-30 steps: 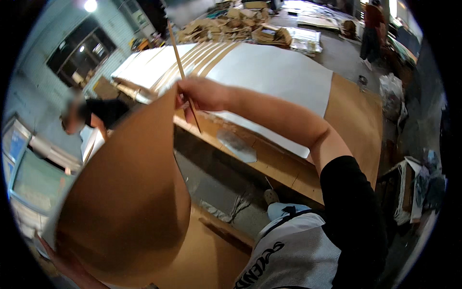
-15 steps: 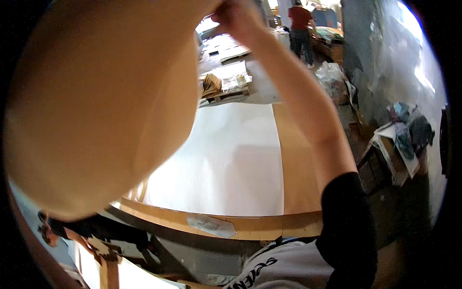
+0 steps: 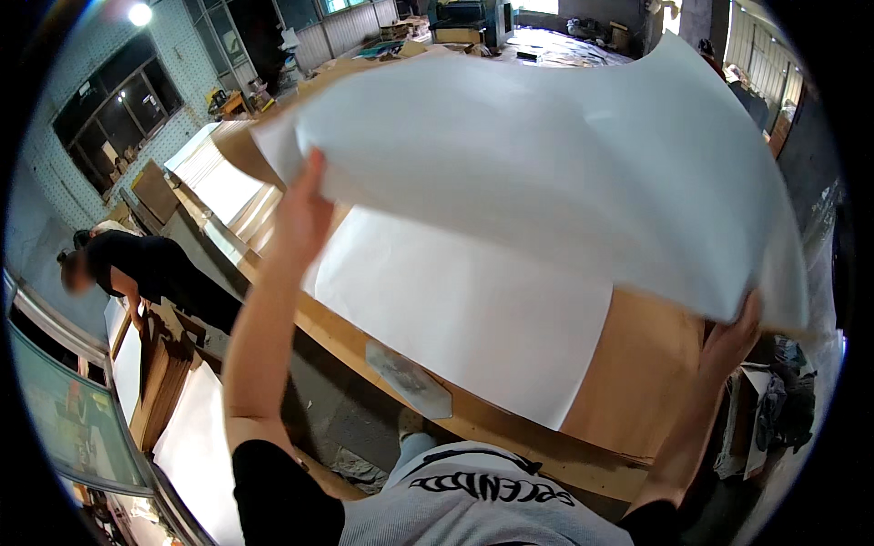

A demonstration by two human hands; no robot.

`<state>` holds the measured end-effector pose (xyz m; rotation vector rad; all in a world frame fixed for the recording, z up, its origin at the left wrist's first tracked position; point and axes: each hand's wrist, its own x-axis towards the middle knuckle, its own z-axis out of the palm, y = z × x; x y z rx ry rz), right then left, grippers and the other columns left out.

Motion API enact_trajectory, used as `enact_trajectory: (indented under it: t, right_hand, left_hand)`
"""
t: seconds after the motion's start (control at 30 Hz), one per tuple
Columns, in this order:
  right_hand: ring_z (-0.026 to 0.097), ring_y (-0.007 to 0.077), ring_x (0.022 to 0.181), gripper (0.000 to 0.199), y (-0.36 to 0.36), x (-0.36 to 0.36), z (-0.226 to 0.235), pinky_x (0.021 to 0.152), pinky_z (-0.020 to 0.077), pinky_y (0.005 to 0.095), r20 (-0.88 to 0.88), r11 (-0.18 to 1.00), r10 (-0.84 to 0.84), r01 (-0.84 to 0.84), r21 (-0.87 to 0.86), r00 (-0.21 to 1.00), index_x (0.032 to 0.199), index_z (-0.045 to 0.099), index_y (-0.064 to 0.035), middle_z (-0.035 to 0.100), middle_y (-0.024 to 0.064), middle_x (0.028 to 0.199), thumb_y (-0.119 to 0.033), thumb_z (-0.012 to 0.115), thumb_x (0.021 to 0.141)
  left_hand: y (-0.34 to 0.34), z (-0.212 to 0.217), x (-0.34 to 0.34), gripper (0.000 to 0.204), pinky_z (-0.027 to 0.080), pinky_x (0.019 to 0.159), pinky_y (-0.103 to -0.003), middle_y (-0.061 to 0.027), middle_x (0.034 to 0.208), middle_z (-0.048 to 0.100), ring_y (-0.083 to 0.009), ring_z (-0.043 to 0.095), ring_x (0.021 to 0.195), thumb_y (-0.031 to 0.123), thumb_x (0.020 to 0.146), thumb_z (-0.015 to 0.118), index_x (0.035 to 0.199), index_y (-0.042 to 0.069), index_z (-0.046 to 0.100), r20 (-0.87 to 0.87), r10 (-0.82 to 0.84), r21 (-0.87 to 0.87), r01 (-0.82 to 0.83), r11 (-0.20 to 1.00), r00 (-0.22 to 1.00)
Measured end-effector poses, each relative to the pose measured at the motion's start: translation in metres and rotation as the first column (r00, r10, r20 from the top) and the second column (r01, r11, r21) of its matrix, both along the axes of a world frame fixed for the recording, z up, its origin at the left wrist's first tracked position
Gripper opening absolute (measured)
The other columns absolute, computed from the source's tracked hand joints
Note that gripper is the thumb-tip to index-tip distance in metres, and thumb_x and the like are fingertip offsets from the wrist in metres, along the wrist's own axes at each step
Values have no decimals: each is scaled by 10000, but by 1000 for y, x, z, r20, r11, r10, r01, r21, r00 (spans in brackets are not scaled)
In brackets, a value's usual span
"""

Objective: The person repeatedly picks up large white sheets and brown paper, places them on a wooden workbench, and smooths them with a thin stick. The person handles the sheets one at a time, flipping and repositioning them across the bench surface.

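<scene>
A large, pale sheet of paper (image 3: 510,155), curved and raised in the air, spans the view above the worktable (image 3: 537,460). My left hand (image 3: 308,214) grips its near left edge, thumb upward. At its near right corner, my right hand (image 3: 731,337) has its fingers closed on the edge. Beneath the raised sheet, a white sheet (image 3: 473,318) lies flat over brown paper (image 3: 646,364), which shows along the right side. The raised sheet hides the far part of the table.
A translucent angular plate (image 3: 408,380) lies on the table's near edge. At left, a person in dark clothes (image 3: 164,264) bends over a stack of brown boards (image 3: 159,391), beside white sheets (image 3: 205,446). Dark cloths (image 3: 787,400) are piled at right.
The raised sheet, earlier showing a brown face at upper left, now spreads across the view with a pale face showing. My right hand has come down to the right; my left hand is now visible.
</scene>
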<state>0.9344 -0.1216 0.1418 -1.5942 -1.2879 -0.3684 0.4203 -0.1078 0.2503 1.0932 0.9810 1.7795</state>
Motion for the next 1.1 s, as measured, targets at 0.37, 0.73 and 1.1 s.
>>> enact_trajectory:
  t: [0.37, 0.73, 1.1]
  right_hand:
    - [500, 153, 682, 315, -99, -183, -220, 576, 446, 311, -998, 994, 30, -107, 36, -60, 1049, 469, -85, 517, 48, 875, -331, 492, 852]
    - [488, 143, 731, 332, -129, -182, -290, 690, 432, 340, -976, 963, -219, -168, -212, -23, 1031, 479, -79, 504, 22, 867, -333, 536, 827]
    - [461, 140, 834, 317, -128, -197, -291, 740, 388, 307, -976, 949, -216, -231, -213, 14, 1031, 483, -85, 480, 20, 953, -317, 542, 825]
  left_hand:
    - [10, -323, -108, 484, 364, 842, -286, -67, 1049, 522, -159, 475, 967, 273, 773, 615, 1122, -29, 472, 169, 0, -593, 101, 799, 986]
    - [-11, -363, -99, 355, 386, 797, -259, -63, 981, 532, -144, 494, 887, 149, 758, 612, 1030, -49, 500, 300, 123, -520, 54, 852, 946]
    - [-15, -373, -109, 384, 385, 835, -270, -75, 1039, 517, -157, 497, 941, 102, 770, 597, 1091, -50, 451, 559, 149, -463, 158, 872, 815]
